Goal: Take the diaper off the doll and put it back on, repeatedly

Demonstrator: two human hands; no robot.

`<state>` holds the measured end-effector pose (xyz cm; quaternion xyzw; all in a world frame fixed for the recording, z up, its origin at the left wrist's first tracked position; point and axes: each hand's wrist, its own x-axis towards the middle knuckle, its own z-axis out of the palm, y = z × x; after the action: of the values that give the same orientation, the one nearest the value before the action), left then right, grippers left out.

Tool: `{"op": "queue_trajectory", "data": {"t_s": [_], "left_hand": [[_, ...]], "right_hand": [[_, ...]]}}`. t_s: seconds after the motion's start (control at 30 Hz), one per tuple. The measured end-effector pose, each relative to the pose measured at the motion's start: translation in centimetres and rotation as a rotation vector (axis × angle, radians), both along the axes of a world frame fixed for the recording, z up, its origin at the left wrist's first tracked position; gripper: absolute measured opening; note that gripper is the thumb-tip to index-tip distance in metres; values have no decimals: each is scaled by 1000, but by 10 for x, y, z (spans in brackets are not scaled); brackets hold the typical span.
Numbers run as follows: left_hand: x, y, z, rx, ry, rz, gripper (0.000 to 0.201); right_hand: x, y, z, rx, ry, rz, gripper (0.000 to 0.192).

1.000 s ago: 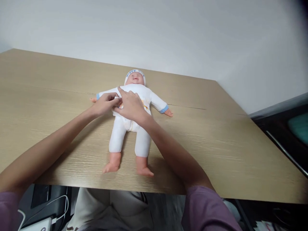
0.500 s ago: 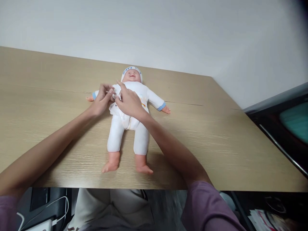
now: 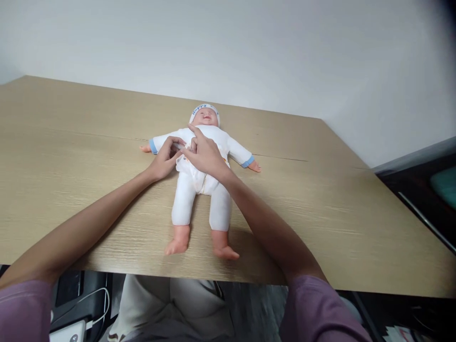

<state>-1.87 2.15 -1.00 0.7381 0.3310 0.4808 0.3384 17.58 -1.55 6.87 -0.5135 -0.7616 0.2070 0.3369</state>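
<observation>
From the head camera I see a baby doll (image 3: 199,183) lying on its back at the middle of the wooden counter (image 3: 338,223), head toward the far wall and bare feet toward the near edge. It wears a white romper with blue cuffs and a white cap with blue lettering; its arms are spread out to the left and right.

My left hand (image 3: 164,159) rests on the doll's chest from the left side, fingers curled and pinched on a fold of the white fabric there. My right hand (image 3: 204,153) lies over the chest just beside it, index finger stretched toward the doll's neck, the other fingers bent down onto the cloth and touching the left hand's fingertips. I cannot tell exactly what the right fingers grip, since the hand covers that spot.

Both forearms run from the near edge of the counter up to the doll, with purple sleeves (image 3: 317,308) at the bottom of the view.

Below the counter's near edge I see light trousers, and at the lower left a white cable (image 3: 101,304) beside a dark device.
</observation>
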Motion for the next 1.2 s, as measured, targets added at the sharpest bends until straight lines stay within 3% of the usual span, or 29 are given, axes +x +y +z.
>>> {"op": "queue_trajectory", "data": {"t_s": [0.37,0.53,0.73,0.83,0.93,1.07,1.13,1.2], "left_hand": [[1,-2,3,43,6,58,52],[-3,-17,12,418,25,233,43],[-6,-21,12,664,237,29,55],[-7,-18,13,715,277,12,57],[-7,-24,19,737,289,18,56],[-9,-58,27,745,111,95,59],[-9,-83,31,651,171,-6,68],[-8,-108,36,491,379,-174,64]], "right_hand": [[6,2,3,41,170,-36,75],[10,13,-2,84,312,-38,60],[24,30,6,69,585,-57,24],[31,28,18,76,655,-20,11],[32,5,32,120,665,11,10],[31,-63,40,219,534,40,12],[36,-102,35,246,405,70,11],[45,-136,23,225,270,145,9]]}}
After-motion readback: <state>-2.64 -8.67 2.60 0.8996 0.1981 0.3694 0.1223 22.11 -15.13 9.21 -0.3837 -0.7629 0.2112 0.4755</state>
